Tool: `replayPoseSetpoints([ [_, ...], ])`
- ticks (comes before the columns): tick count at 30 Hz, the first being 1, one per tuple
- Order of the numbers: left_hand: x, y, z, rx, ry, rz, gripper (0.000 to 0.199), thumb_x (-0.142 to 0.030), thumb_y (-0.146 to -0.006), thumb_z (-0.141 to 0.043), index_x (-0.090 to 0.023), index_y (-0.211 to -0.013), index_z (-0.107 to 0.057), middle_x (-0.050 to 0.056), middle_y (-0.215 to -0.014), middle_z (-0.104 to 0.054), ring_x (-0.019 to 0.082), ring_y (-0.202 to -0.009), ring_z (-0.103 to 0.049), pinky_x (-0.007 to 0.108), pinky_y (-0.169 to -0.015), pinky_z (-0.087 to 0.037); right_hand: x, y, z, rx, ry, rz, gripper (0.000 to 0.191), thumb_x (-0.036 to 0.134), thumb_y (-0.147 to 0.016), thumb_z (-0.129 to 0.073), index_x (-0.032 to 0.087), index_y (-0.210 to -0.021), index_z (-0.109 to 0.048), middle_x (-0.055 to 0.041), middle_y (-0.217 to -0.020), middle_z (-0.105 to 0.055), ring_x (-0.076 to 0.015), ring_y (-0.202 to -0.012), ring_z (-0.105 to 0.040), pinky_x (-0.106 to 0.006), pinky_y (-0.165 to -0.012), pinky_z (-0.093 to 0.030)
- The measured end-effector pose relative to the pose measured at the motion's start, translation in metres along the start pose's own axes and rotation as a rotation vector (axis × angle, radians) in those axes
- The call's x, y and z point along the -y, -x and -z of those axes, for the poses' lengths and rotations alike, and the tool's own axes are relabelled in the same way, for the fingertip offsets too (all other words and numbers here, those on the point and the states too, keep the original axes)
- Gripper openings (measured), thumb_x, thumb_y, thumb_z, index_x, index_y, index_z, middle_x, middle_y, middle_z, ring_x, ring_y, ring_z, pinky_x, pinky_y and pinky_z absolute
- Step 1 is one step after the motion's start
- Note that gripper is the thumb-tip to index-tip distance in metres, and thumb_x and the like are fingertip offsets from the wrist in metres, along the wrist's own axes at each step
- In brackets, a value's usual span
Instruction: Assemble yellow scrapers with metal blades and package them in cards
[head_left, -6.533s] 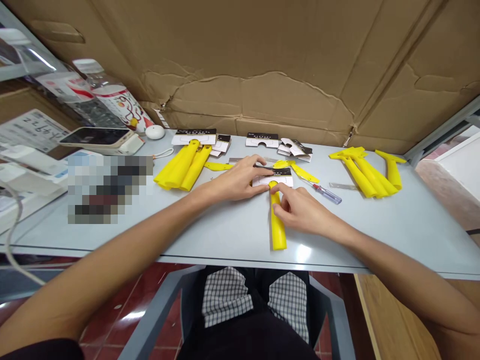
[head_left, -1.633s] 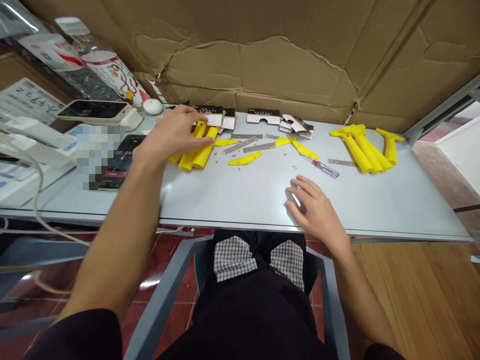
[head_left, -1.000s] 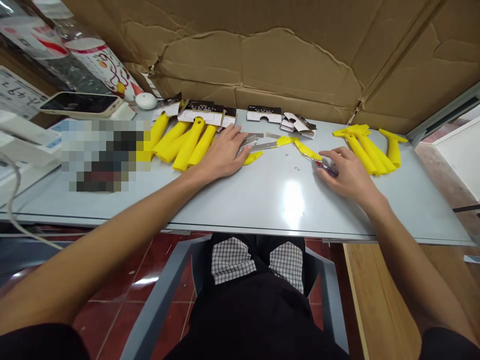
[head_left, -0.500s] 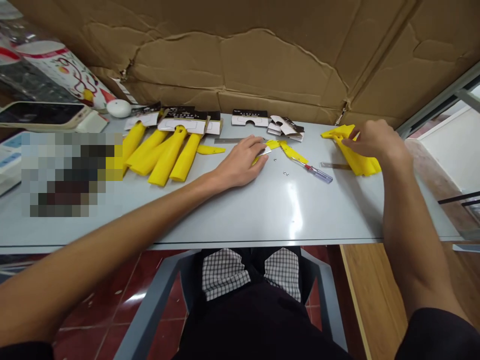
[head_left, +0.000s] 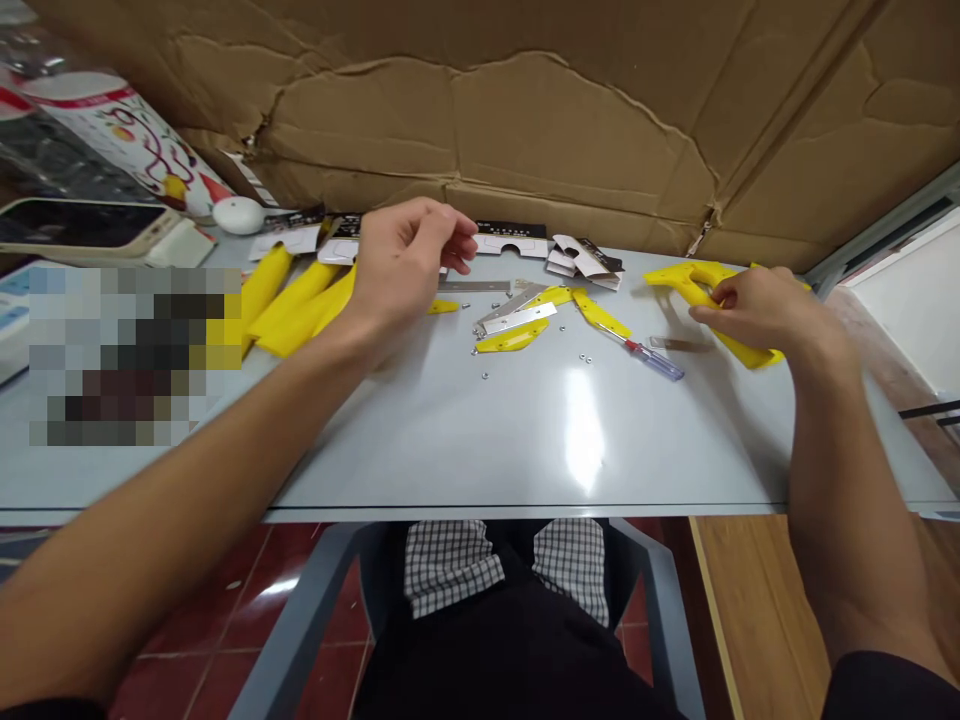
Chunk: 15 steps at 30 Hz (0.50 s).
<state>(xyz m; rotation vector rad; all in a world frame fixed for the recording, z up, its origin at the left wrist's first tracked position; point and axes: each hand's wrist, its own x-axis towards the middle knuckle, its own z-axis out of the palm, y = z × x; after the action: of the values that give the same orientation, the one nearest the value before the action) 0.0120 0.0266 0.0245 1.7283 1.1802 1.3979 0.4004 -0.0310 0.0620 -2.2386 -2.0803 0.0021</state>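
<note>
Across the table (head_left: pixel 465 450), the long thing that matters most, a yellow handle (head_left: pixel 686 289), sits near the far right corner, with its flared head toward the far edge and its long axis slanting away from there toward the near right. The right hand (head_left: pixel 784 312) is by far the nearer, reaching in from the right-hand side; its fingers pinch narrowly on the handle just below the head, crossing the shaft rather than lying along it, and they hide part of it. The left hand (head_left: pixel 409 262) is well apart, raised by the carded yellow handles (head_left: pixel 289 312) in the left part of the table; its fingers are loosely curled, and I cannot tell whether anything is between them. Between the two hands, the screwdriver (head_left: pixel 656 361) lies with its clear grip toward the near right, its tip by a slim yellow piece (head_left: pixel 604 315). A flat metal strip (head_left: pixel 679 345) lies just left of the shaft of the pinched handle. More metal strips (head_left: pixel 519 319) lie overlapping around the middle, toward the far edge, with small loose screws (head_left: pixel 485 376) scattered near them.
</note>
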Motion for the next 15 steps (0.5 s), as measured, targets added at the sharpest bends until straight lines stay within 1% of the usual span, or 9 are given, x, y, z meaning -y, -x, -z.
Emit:
replayPoseSetpoints([
  [1,0.0,-0.002,0.002,-0.008,0.029,0.044,0.026,-0.05,-0.1,-0.06,-0.029,-0.086,-0.068,0.004,-0.084,-0.072,0.019,-0.069,-0.063,0.04,-0.064,-0.055,0.002,0.003,0.006,0.062,0.027,-0.073,0.034,0.049,-0.097,-0.066,0.018,-0.086,-0.077,-0.0157,-0.086,-0.071,-0.0259,-0.084,-0.055,-0.042,-0.07,-0.036],
  [2,0.0,-0.003,0.003,-0.012,0.042,0.089,0.024,-0.048,-0.099,-0.061,-0.03,-0.086,-0.067,0.003,-0.078,-0.067,0.018,-0.06,-0.057,0.038,-0.057,-0.049,0.004,0.005,0.012,0.126,0.035,-0.103,0.034,0.049,-0.097,-0.067,0.018,-0.088,-0.076,-0.0151,-0.088,-0.072,-0.0248,-0.083,-0.056,-0.042,-0.071,-0.038],
  [4,-0.003,-0.005,0.008,-0.018,0.04,0.147,0.024,-0.047,-0.099,-0.061,-0.03,-0.084,-0.067,0.001,-0.066,-0.056,0.017,-0.05,-0.044,0.037,-0.051,-0.038,0.011,0.009,0.021,0.174,0.051,-0.126,0.032,0.05,-0.096,-0.069,0.019,-0.088,-0.074,-0.0133,-0.089,-0.073,-0.0238,-0.081,-0.058,-0.042,-0.073,-0.04],
  [5,-0.005,-0.005,0.01,-0.012,0.017,0.144,0.026,-0.047,-0.1,-0.061,-0.03,-0.081,-0.067,0.0,-0.061,-0.051,0.017,-0.049,-0.04,0.037,-0.051,-0.036,0.015,0.011,0.023,0.165,0.025,-0.102,0.031,0.05,-0.096,-0.07,0.02,-0.09,-0.073,-0.0124,-0.09,-0.074,-0.0237,-0.08,-0.06,-0.042,-0.072,-0.041],
  [7,-0.01,-0.004,0.016,0.048,-0.094,0.077,0.033,-0.05,-0.101,-0.063,-0.028,-0.077,-0.07,0.0,-0.056,-0.046,0.018,-0.052,-0.042,0.038,-0.055,-0.038,0.028,0.016,0.023,0.093,-0.096,-0.028,0.03,0.052,-0.092,-0.073,0.022,-0.096,-0.072,-0.0106,-0.099,-0.077,-0.024,-0.083,-0.064,-0.04,-0.073,-0.043],
  [9,-0.014,-0.003,0.021,0.11,-0.229,0.003,0.034,-0.05,-0.1,-0.069,-0.026,-0.075,-0.074,0.002,-0.057,-0.05,0.019,-0.057,-0.047,0.039,-0.061,-0.042,0.047,0.023,0.016,0.057,-0.257,0.069,0.031,0.052,-0.089,-0.074,0.023,-0.099,-0.072,-0.0089,-0.101,-0.077,-0.024,-0.083,-0.067,-0.039,-0.072,-0.046],
  [10,-0.015,-0.001,0.021,0.131,-0.255,0.006,0.034,-0.05,-0.099,-0.07,-0.025,-0.076,-0.076,0.002,-0.059,-0.054,0.018,-0.057,-0.048,0.039,-0.062,-0.043,0.059,0.028,0.01,0.061,-0.34,0.107,0.032,0.053,-0.085,-0.076,0.024,-0.096,-0.07,-0.0075,-0.096,-0.076,-0.0234,-0.078,-0.067,-0.038,-0.068,-0.046],
  [13,-0.018,0.008,0.013,0.225,-0.158,0.159,0.039,-0.051,-0.102,-0.068,-0.023,-0.077,-0.077,0.003,-0.062,-0.058,0.014,-0.049,-0.044,0.035,-0.055,-0.038,0.099,0.042,-0.011,0.158,-0.411,0.228,0.028,0.051,-0.087,-0.074,0.026,-0.087,-0.063,-0.005,-0.084,-0.074,-0.0236,-0.072,-0.067,-0.037,-0.061,-0.044],
  [15,-0.021,0.016,0.002,0.275,-0.084,0.248,0.04,-0.053,-0.101,-0.071,-0.022,-0.075,-0.075,0.002,-0.059,-0.056,0.013,-0.045,-0.042,0.033,-0.049,-0.034,0.125,0.051,-0.024,0.194,-0.412,0.289,0.026,0.048,-0.089,-0.073,0.026,-0.086,-0.059,-0.0042,-0.081,-0.073,-0.0244,-0.073,-0.067,-0.038,-0.061,-0.045],
])
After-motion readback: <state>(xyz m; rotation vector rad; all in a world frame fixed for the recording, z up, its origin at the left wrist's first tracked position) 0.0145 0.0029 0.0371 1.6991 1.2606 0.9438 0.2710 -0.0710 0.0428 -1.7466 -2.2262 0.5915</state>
